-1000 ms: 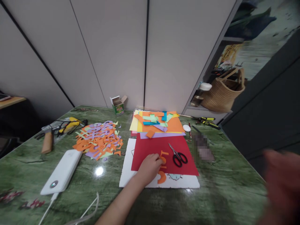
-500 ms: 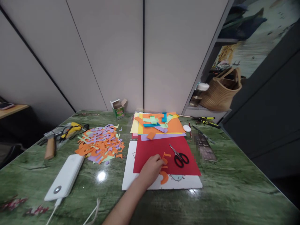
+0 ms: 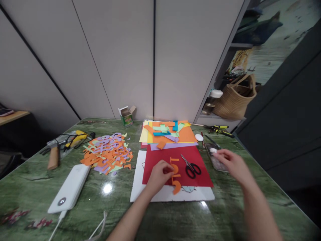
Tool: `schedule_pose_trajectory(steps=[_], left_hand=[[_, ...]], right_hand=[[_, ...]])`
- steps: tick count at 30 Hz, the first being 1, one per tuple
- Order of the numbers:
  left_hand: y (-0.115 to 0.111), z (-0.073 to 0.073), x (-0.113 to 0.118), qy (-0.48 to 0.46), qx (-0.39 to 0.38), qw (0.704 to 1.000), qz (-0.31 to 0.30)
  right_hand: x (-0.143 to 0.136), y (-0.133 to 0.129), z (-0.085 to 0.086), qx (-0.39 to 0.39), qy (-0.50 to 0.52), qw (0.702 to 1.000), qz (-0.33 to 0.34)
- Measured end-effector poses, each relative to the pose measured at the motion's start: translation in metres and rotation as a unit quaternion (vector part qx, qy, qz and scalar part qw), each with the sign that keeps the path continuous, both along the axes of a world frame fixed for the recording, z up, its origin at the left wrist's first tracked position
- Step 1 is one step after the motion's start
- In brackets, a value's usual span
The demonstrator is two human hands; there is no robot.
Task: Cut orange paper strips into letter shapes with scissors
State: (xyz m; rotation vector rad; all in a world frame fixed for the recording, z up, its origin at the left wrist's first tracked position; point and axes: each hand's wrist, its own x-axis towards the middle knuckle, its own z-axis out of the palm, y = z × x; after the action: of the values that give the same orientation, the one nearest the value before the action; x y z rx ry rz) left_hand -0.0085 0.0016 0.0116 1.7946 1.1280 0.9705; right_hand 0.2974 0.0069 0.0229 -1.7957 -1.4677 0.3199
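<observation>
A person's bare left hand (image 3: 160,175) is low over the desk (image 3: 175,219), its thumb and forefinger drawn together on the left edge of an orange cut-out (image 3: 175,168). The person's right hand (image 3: 232,164), a little blurred, appears to pinch a small white piece (image 3: 213,150) at its fingertips; from where I stand, I cannot tell what it is.

The cut-out looks like thin paper: probably light, limp and easy to crease or tear where narrow, so a gentle hold on a wider part should suit it. The white piece seems light too, small enough for two fingertips.

The cut-out lies against the left hand's fingertips, mostly to their right, and well to the left of the right hand. Under the left hand is a white sheet (image 3: 137,187) with a red sheet (image 3: 155,157) over it. Scissors (image 3: 193,169) rest on the red sheet, between the hands. A phone (image 3: 217,165) lies below the right hand's fingertips. Well left of the left hand are a white power bank (image 3: 69,190) and, farther off, heaped paper scraps (image 3: 107,152). Beyond both hands, coloured sheets (image 3: 188,134) bear loose strips (image 3: 162,134).
</observation>
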Motion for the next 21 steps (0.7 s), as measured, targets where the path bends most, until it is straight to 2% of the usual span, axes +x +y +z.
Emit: schedule_pose_trajectory(steps=[3,8,10,13,15,17,19,21], left_hand=[[0.001,-0.001,-0.001,-0.015,-0.015,1.000,0.008],[0.001,0.000,0.000,-0.028,-0.026,0.999,0.007],[0.000,0.001,0.000,-0.029,-0.027,0.999,0.005],[-0.002,0.003,0.001,-0.030,-0.032,0.999,-0.005],[-0.003,0.004,0.001,-0.028,-0.033,0.999,-0.011],[-0.004,0.004,0.002,-0.029,-0.034,0.999,-0.014],[-0.004,0.005,0.003,-0.031,-0.035,0.999,-0.015],[-0.004,0.006,0.003,-0.029,-0.036,0.999,-0.020]], right_hand=[[-0.012,0.012,-0.018,-0.072,-0.089,0.993,-0.033],[-0.025,0.024,-0.045,-0.077,-0.242,0.965,-0.071],[-0.026,0.022,-0.046,-0.072,-0.267,0.958,-0.079],[-0.037,0.016,-0.036,-0.021,-0.243,0.967,-0.079],[-0.054,0.009,-0.024,0.032,-0.187,0.981,-0.027],[-0.076,0.002,-0.013,0.060,-0.116,0.988,0.086],[-0.097,-0.003,-0.006,0.061,-0.071,0.982,0.166],[-0.111,-0.006,-0.004,0.051,-0.051,0.978,0.195]])
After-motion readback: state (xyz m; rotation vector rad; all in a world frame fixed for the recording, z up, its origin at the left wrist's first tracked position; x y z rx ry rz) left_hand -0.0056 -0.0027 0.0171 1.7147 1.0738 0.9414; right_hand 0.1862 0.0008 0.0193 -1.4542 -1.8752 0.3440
